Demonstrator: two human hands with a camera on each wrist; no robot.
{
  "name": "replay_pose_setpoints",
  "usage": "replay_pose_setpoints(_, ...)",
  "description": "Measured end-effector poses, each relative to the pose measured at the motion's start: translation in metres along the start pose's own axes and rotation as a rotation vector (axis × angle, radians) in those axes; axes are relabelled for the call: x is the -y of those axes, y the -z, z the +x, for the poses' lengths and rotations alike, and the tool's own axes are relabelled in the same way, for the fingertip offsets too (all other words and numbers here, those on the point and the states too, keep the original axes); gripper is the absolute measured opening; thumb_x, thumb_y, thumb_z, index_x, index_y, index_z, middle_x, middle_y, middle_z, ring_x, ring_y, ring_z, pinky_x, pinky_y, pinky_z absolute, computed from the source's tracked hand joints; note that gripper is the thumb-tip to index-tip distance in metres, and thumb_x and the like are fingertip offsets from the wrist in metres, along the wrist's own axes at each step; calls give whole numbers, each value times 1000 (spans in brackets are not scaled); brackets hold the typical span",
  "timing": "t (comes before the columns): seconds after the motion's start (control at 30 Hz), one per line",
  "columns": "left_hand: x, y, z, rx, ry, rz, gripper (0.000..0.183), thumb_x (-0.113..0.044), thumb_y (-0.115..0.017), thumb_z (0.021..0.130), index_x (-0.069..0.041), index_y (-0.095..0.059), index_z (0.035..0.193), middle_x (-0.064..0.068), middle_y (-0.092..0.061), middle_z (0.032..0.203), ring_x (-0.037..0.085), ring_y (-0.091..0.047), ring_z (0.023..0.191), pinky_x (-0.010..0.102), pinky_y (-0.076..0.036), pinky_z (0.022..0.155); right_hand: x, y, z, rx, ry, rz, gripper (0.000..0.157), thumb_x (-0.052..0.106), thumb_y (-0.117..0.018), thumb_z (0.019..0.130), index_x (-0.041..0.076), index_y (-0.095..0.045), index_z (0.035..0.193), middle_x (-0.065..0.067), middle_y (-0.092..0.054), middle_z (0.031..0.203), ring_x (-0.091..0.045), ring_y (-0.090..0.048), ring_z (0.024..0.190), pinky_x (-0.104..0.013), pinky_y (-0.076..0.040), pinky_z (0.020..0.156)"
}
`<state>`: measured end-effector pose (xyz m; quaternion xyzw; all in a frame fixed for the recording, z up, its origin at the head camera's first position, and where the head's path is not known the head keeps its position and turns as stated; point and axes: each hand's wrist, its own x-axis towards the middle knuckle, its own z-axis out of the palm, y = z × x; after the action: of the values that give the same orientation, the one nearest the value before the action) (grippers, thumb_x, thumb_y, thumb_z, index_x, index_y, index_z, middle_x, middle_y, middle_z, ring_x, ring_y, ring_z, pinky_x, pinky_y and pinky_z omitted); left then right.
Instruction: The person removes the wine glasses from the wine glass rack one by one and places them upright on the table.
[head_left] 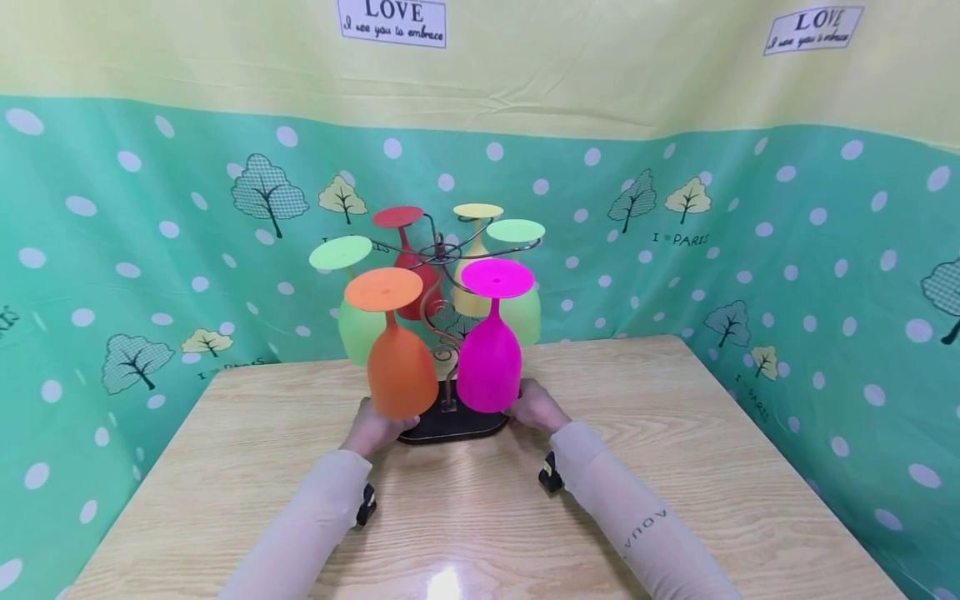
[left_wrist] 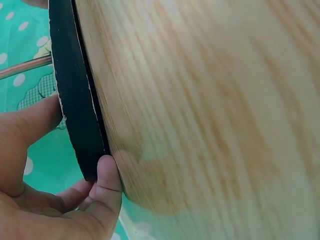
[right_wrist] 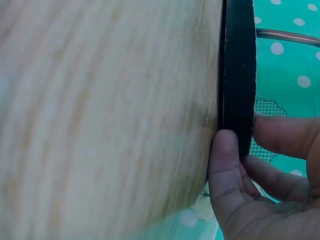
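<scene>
As both hands grip its base, the goblet rack [head_left: 440, 253]: upright at the far part of the worktop [head_left: 637, 417], near the backdrop; whether its underside touches the wood, cannot tell.
Base [head_left: 465, 425]: black slab, rounded corners, smooth faces; the wrist views show its edge worn to a thin, pale, chipped line.
Metalwork: slim coppery-brown stem, S-curved, with small spiral scrolls; thin wire arms fan out at the top.
Goblets: six, all bowl-down, hung by flat disc feet; opaque, matt, plastic-looking, egg-shaped bowls on narrow stems.
Front pair: orange goblet [head_left: 402, 371] and magenta goblet [head_left: 490, 367], side by side, apart.
Flanks: one light green goblet [head_left: 354, 327] on the left, its twin [head_left: 527, 317] on the right, partly behind the magenta.
Back pair: red goblet [head_left: 411, 290], yellow goblet [head_left: 470, 287].
Left hand [head_left: 375, 429]: at the base's left end; fingers [left_wrist: 108, 175] bent round the edge, parted only by the slab's thickness, pinching it.
Right hand [head_left: 538, 406]: same hold at the right end, fingers [right_wrist: 224, 155] just as narrowly parted on the slab.
Worktop surface: pale wood, streaky tan grain, glossy.
Backdrop [head_left: 225, 167]: creased cloth, cream above, green below with white dots and printed trees.
Sleeves [head_left: 637, 508]: pale, close-fitting, lettering on the right one.
</scene>
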<state>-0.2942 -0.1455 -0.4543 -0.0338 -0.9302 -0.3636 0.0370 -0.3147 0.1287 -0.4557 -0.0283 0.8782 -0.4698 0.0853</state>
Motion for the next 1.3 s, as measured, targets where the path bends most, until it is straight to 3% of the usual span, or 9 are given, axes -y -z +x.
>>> replay_pose_setpoints(0.13,1,-1,0,0,-14,-15,46,-22,-78,67,-11,-57,106,5,-60,97,23,-54,87,42,-44,84,-2,0,0,6,15,-8,22,2,-58,78,1,-59,100,-9,-58,86,-21,-58,67,-31,-52,56)
replay_pose_setpoints(0.37,2,0,0,-2,1,-51,47,-21,-78,67,-10,-56,107,5,-61,98,23,-54,89,42,-43,85,-5,4,-5,19,141,-107,22,13,-56,83,7,-61,104,-3,-59,82,-15,-57,68,-27,-49,57)
replay_pose_setpoints(0.57,2,0,1,10,8,-40,48,-22,-78,67,-10,-56,107,6,-60,98,23,-53,88,41,-43,84,-1,16,-16,33,131,-148,30,17,-54,86,7,-57,114,-7,-60,92,-17,-58,70,-31,-51,58)
replay_pose_setpoints(0.7,2,0,1,13,-4,-24,48,-23,-78,67,-10,-55,108,5,-59,99,22,-53,88,41,-43,84,0,28,-22,-15,123,-172,29,16,-55,87,4,-57,113,-8,-59,101,-18,-58,81,-31,-51,67)
replay_pose_setpoints(0.83,1,1,1,13,1,7,50,-25,-77,67,-9,-55,109,8,-59,100,24,-53,90,42,-43,85,3,40,-25,-73,147,-186,28,19,-55,88,2,-58,110,-8,-59,99,-15,-58,75,-28,-49,65)
replay_pose_setpoints(1.3,4,1,0,12,-10,19,51,-26,-77,68,-7,-56,110,10,-60,103,28,-54,95,43,-43,87,35,85,-50,-269,320,-258,25,19,-52,89,3,-61,106,-8,-62,101,-21,-58,82,-33,-49,67)
